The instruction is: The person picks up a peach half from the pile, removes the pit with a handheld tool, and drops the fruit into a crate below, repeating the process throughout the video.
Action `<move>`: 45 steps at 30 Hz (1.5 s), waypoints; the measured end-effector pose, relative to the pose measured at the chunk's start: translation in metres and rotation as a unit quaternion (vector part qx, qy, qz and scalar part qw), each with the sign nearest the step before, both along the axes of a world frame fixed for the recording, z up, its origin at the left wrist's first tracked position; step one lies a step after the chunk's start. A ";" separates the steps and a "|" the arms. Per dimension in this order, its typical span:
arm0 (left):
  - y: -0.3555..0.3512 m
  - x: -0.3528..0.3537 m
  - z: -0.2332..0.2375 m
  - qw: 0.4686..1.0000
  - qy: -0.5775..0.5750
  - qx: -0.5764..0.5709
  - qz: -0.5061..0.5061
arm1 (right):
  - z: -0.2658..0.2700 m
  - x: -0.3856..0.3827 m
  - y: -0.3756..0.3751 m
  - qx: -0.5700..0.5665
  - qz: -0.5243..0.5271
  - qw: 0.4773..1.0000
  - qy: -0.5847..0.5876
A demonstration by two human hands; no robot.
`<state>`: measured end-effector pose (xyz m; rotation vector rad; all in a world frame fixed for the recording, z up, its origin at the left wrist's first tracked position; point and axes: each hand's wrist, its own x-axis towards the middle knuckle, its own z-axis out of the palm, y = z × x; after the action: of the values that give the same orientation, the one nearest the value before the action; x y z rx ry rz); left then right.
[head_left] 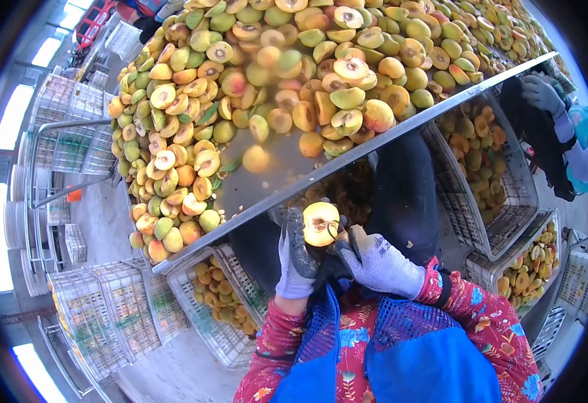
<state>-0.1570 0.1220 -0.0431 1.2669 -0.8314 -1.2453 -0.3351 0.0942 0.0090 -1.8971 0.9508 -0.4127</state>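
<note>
A cut peach half [321,224] shows its yellow flesh and darker pit hollow. My left hand [298,252], in a pale glove with dark coated fingers, is closed around its left side. My right hand [383,260], gloved alike, is closed at the fruit's lower right edge, on a small dark curved tool [335,232] that is mostly hidden by the fingers. Beyond both hands, many halved peaches [348,97] are heaped on a metal table [260,195].
The table's raised metal edge [374,143] runs diagonally before me. Crates of peach halves stand at lower left [196,309], right [460,208] and lower right [485,267]. Stacked crates [106,309] stand farther left. A co-worker's gloved hand [542,94] is at upper right.
</note>
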 end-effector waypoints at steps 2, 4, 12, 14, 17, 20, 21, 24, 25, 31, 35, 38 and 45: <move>-0.005 -0.005 0.013 0.936 0.336 0.096 0.038 | -0.012 -0.001 0.002 -0.098 0.024 0.995 -0.004; -0.001 -0.005 0.009 0.965 0.251 0.067 0.025 | -0.019 -0.002 0.003 -0.157 0.045 0.986 -0.006; 0.000 -0.016 0.017 0.998 -0.033 -0.029 0.038 | -0.012 0.010 -0.001 0.126 -0.060 0.986 -0.086; 0.000 -0.019 0.016 0.995 -0.078 -0.043 0.054 | -0.014 0.012 0.000 0.072 -0.052 0.992 -0.086; -0.001 -0.021 0.013 0.977 -0.184 -0.092 0.053 | 0.002 0.012 -0.007 0.300 -0.072 0.943 -0.121; 0.002 -0.018 0.005 0.927 -0.304 -0.210 0.066 | 0.014 0.004 -0.019 0.562 -0.044 0.801 -0.200; 0.002 -0.018 0.006 0.918 -0.314 -0.234 0.068 | 0.014 0.002 -0.021 0.625 -0.023 0.745 -0.231; 0.003 -0.024 0.003 0.962 -0.184 -0.192 0.062 | 0.007 0.003 -0.024 0.578 -0.013 0.793 -0.190; 0.002 -0.028 0.004 0.986 -0.052 -0.148 0.058 | 0.001 0.004 -0.023 0.576 -0.012 0.799 -0.172; 0.005 -0.023 0.020 0.998 -0.034 -0.012 0.052 | -0.005 0.008 -0.015 0.724 -0.029 0.648 -0.235; 0.001 -0.028 0.022 0.998 -0.023 -0.048 0.045 | -0.026 -0.002 -0.021 0.853 0.053 0.403 -0.327; -0.002 -0.030 0.016 0.999 0.033 0.002 0.027 | -0.009 -0.001 -0.021 0.805 -0.016 0.522 -0.280; -0.005 -0.021 0.007 0.996 0.027 -0.047 -0.067 | -0.042 -0.009 -0.017 0.894 0.065 0.244 -0.370</move>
<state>-0.1776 0.1170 -0.0356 1.1138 -0.9366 -1.3249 -0.3445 0.0768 -0.0330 0.5438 0.0428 0.1020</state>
